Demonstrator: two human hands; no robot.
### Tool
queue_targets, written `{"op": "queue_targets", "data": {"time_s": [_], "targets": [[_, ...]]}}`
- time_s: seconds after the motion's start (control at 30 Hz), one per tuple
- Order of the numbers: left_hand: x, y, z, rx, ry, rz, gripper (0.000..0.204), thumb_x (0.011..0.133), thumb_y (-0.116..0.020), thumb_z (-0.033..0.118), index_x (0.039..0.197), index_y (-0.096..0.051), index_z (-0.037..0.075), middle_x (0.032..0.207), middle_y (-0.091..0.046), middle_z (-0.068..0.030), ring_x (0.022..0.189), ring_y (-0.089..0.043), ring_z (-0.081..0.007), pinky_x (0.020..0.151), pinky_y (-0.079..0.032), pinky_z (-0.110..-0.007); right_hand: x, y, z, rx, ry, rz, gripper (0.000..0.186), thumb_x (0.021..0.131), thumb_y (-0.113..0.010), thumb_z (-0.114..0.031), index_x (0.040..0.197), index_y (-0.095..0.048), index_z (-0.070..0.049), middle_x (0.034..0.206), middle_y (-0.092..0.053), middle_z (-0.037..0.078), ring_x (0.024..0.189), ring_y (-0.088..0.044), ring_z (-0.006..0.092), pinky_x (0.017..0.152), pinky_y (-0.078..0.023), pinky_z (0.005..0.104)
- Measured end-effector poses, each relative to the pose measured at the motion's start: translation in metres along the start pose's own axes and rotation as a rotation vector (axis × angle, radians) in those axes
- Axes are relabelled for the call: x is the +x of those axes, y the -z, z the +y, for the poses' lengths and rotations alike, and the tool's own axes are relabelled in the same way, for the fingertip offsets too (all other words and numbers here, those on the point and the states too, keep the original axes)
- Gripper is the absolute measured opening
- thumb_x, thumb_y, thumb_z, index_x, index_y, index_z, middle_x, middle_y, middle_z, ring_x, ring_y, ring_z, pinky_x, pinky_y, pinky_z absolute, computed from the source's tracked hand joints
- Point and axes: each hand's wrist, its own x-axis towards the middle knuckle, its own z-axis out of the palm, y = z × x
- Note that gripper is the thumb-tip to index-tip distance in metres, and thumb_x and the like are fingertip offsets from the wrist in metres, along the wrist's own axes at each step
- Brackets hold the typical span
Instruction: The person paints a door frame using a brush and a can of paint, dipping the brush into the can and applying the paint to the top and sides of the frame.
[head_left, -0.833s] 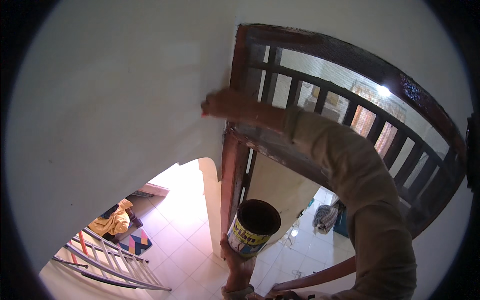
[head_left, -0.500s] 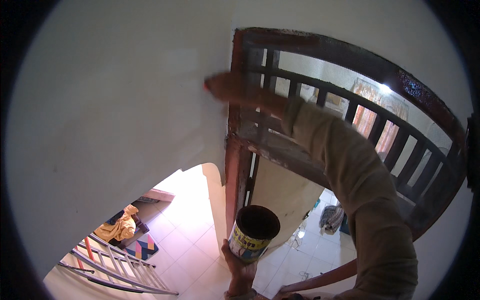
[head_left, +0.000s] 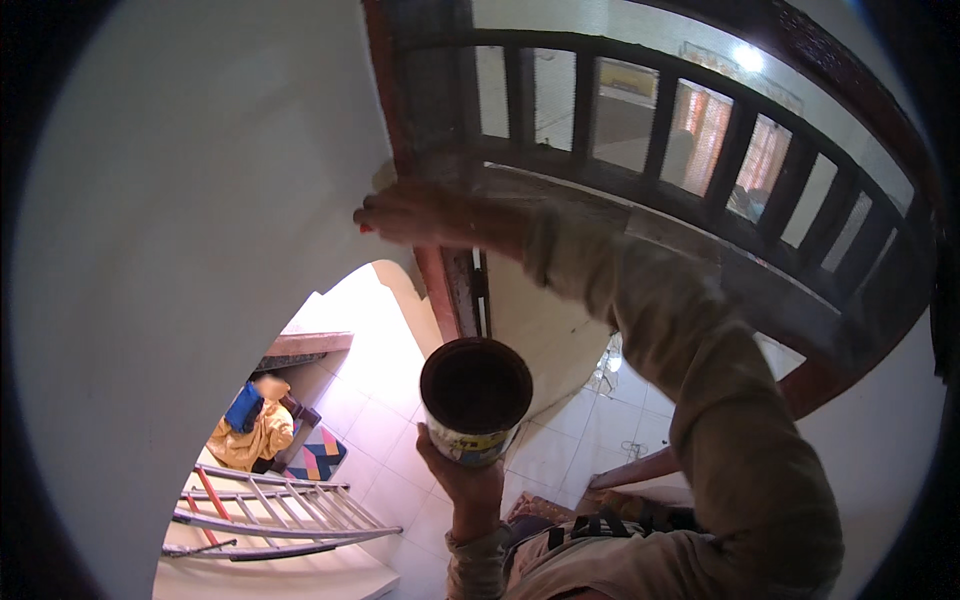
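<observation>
My left hand [head_left: 470, 492] is closed around the lower side of an open paint can [head_left: 478, 447] with a pale, yellow-marked label. The can stands upright, its inside dark and brown-stained. Reaching across, my right hand [head_left: 425, 214] is at the left post of a dark brown wooden door frame [head_left: 440, 285], where the post meets the wall [head_left: 220, 200]. Its fingers are closed on a small thing with a red end [head_left: 366, 229]; the rest of that thing is hidden or blurred. Above the opening runs a barred wooden transom [head_left: 640, 165].
An aluminium ladder [head_left: 290, 515] lies in view at the lower left. Beyond it a person in yellow clothing [head_left: 258, 440] is by a patterned mat [head_left: 318, 452]. A pale door [head_left: 535, 330] stands in the frame, over a tiled floor [head_left: 385, 490].
My right hand has moved down the left post, from beside the transom to near its lower corner. The view has shifted, and the can shows more of its mouth.
</observation>
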Motion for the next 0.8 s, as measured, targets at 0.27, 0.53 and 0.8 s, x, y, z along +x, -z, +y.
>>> {"op": "queue_targets", "data": {"time_s": [0.27,0.53,0.8], "targets": [[-0.002,0.018,0.012,0.108,-0.023,0.146,0.101,0.064,-0.09,-0.009,0.143,-0.031,0.01,0.143,-0.045,-0.0189,0.127,-0.056,-0.0327,0.088,-0.065,-0.049,-0.147,0.067,-0.137,0.649,-0.743,0.534,0.025,0.093,-0.069,-0.005,0.119,-0.068,-0.003,0.109,-0.071,0.013,0.097,-0.072,0.0239,0.082,-0.057,0.0328],[-0.002,0.004,0.024,-0.592,0.396,0.028,0.061,0.092,-0.058,0.033,0.148,-0.039,0.019,0.146,-0.05,-0.0102,0.131,-0.053,-0.0294,0.103,-0.05,-0.051,-0.23,0.117,-0.184,0.957,-1.294,0.91,0.019,0.098,-0.069,-0.015,0.104,-0.064,0.002,0.097,-0.071,0.01,0.084,-0.072,0.0181,0.082,-0.06,0.032],[0.011,-0.014,-0.012,-1.138,0.677,-0.059,0.049,0.103,-0.052,0.034,0.148,-0.038,0.023,0.146,-0.049,-0.0107,0.129,-0.056,-0.0341,0.101,-0.053,-0.057,-0.19,0.254,-0.155,0.955,-1.113,0.653,0.015,0.097,-0.064,-0.006,0.109,-0.061,0.003,0.096,-0.071,0.015,0.072,-0.07,0.0146,0.056,-0.059,0.0281]]}}
